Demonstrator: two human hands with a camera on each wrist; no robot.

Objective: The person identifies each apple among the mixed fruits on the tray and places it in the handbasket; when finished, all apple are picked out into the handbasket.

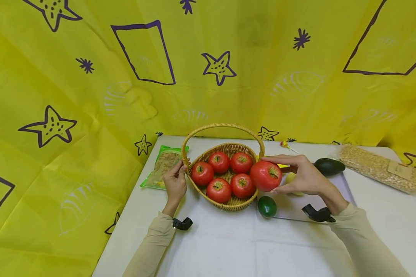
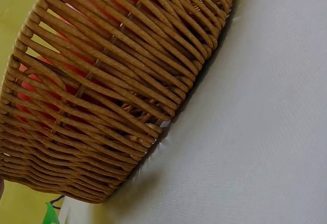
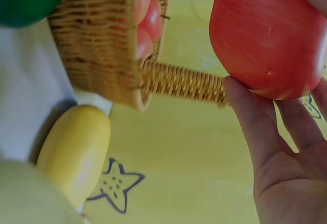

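Note:
A wicker basket (image 1: pixel 225 207) with a tall arched handle stands on the white table and holds several red apples (image 1: pixel 218 190). At its left side, my left hand (image 1: pixel 175 185) grips the rim near the foot of the handle. The left wrist view shows the basket's woven side (image 2: pixel 127 76) close up; that hand is almost wholly out of that view. With fingers and thumb around it, my right hand (image 1: pixel 306 175) holds another red apple (image 1: pixel 265 177) over the basket's right rim. In the right wrist view this apple (image 3: pixel 268 35) rests against the fingertips, beside the handle.
A pale tray (image 1: pixel 346 188) lies right of the basket, with a dark green avocado-like fruit (image 1: pixel 329 166). A smaller green fruit (image 1: pixel 267 206) and a yellow oval fruit (image 3: pixel 76 150) sit near the basket. Around them are a lollipop (image 1: pixel 285 144), a grain bag (image 1: pixel 378 165) and a green-edged packet (image 1: pixel 164 163).

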